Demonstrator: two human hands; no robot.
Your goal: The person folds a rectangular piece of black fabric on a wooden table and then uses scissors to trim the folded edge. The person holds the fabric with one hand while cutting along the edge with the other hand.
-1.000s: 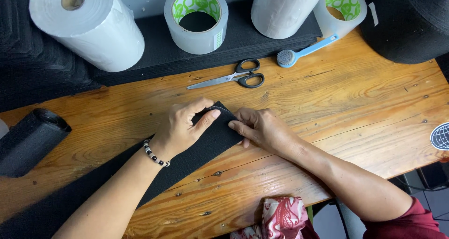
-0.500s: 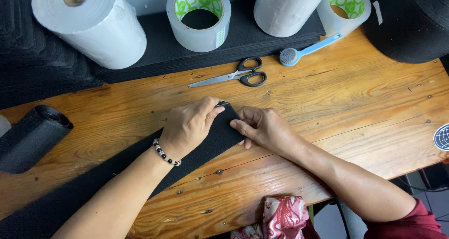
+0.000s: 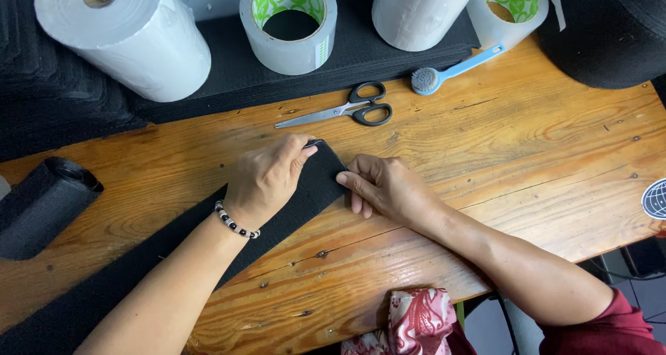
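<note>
Black fabric strip (image 3: 316,188) lies slantwise on the wooden table (image 3: 527,154), running from the lower left corner up to its end near the middle, where I have both hands on it. My left hand (image 3: 267,178) sits on top of the strip with the fingers curled over the far corner of the end, pinching that edge between fingertips and thumb. A beaded bracelet (image 3: 236,222) circles that wrist. My right hand (image 3: 385,187) lies flat beside the strip's end, fingers stretched out and unclenched, the fingertips (image 3: 345,179) touching the near edge of the cloth; it grasps nothing that I can see.

Just beyond the hands, a pair of scissors (image 3: 347,110) with black handles lies shut on the wood, blades pointing left. Further right is a small brush (image 3: 451,69) with a light blue handle. Along the back stand two big white rolls (image 3: 132,36) (image 3: 416,11) and two rolls of tape with green-patterned cores (image 3: 291,22) (image 3: 510,4), partly resting on stacked black material (image 3: 388,56). A rolled-up black bundle (image 3: 41,202) lies at the left edge of the table, well apart from the strip's end. Red patterned cloth (image 3: 416,320) shows at the bottom edge, below the table.
</note>
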